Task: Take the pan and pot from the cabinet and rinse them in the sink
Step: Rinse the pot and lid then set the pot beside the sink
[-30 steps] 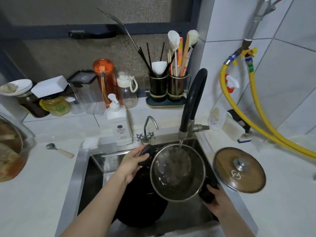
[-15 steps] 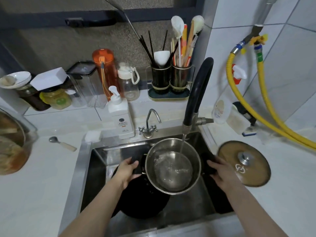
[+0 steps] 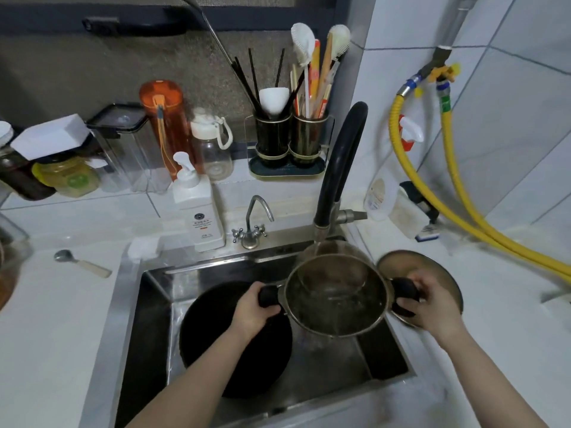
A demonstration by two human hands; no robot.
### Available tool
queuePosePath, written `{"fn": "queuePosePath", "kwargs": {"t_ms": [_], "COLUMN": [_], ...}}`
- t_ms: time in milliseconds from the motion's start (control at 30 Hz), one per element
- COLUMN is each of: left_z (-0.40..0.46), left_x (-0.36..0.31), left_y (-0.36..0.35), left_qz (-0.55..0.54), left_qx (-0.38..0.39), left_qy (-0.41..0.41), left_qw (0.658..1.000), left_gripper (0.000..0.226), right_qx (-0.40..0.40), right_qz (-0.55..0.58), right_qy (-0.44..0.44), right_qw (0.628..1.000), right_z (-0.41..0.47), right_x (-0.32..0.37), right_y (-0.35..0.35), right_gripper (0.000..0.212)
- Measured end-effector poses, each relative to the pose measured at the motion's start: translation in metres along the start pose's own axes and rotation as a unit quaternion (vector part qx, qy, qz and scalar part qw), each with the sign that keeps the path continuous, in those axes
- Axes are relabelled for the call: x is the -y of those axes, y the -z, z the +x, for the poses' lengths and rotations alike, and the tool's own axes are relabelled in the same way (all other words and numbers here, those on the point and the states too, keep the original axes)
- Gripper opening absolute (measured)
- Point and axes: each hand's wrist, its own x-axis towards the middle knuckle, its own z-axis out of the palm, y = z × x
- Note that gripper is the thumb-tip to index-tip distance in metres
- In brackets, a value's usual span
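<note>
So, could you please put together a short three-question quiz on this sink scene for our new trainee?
1. True or false: the black pan lies in the sink.
2. What does each hand grip? A) the pan's rim B) a black side handle of the steel pot C) the lid
3. Where does the round lid lie?

Key:
1. True; it lies on the sink floor, left of the pot.
2. B; the left hand and right hand each grip one handle, holding the pot under the black faucet.
3. On the counter, right of the sink, partly hidden by the right hand.
</note>
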Motion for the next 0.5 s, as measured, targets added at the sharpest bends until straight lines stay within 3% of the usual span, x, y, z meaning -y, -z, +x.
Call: {"fn": "queuePosePath", "kwargs": {"t_ms": [133, 233, 333, 500], "left_z": [0.004, 0.001, -0.004, -0.014], "left_x": [-0.024, -0.037, -0.044, -0.054], "left_y": [0.015, 0.027, 0.036, 0.042], "left_qz": [0.049, 0.050, 0.039, 0.009], "left_qx": [-0.052, -0.062, -0.071, -0.083], "left_qy": [-0.101, -0.135, -0.149, -0.165], "left_qw": [0.992, 0.988, 0.985, 0.983], "left_gripper": [0.038, 0.031, 0.027, 0.026], "right_qx": [0.000, 0.005, 0.000, 0.028], "right_qz": [-0.062, -0.069, -0.060, 0.085], "right_qy": [0.023, 0.029, 0.031, -0.070], "right_qw": [0.998, 0.997, 0.998, 0.993], "right_z": [-0.014, -0.013, -0.009, -0.017], "right_x": [-0.022, -0.036, -0.038, -0.027], "right_y": [-0.015, -0.031, -0.045, -0.070], "right_gripper": [0.035, 0.032, 0.015, 0.015]}}
